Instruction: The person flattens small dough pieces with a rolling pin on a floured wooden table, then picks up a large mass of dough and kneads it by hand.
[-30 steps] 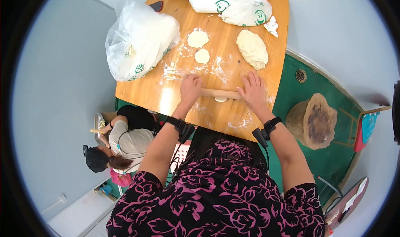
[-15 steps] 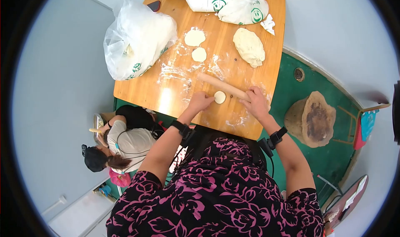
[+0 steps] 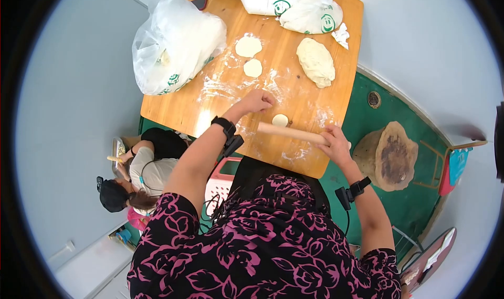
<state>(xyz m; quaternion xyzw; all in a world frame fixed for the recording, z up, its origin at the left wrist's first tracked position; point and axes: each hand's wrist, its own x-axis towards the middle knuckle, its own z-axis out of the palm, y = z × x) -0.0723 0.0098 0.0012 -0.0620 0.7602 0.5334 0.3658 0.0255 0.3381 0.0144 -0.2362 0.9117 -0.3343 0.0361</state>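
Observation:
My right hand [image 3: 334, 141] grips one end of a wooden rolling pin [image 3: 289, 132], which lies across the near part of the floured wooden table [image 3: 173, 107]. A small round dough piece [image 3: 280, 120] sits just beyond the pin. My left hand [image 3: 256, 100] is stretched over the floured patch to the left of that piece, fingers curled, with nothing visible in it. Two flattened dough discs [image 3: 248, 46] [image 3: 252, 68] lie farther back. A large dough lump [image 3: 315, 61] rests at the back right.
A big plastic bag [image 3: 176, 44] fills the table's left side, and two white bags [image 3: 312, 13] and a phone [image 3: 198, 3] are at the far edge. A person [image 3: 142, 168] sits on the floor to the left. A wooden stump [image 3: 388, 152] stands to the right.
My left hand left the dough piece and reached forward over the flour. My right hand swung the rolling pin back toward me, to the near side of the small dough piece.

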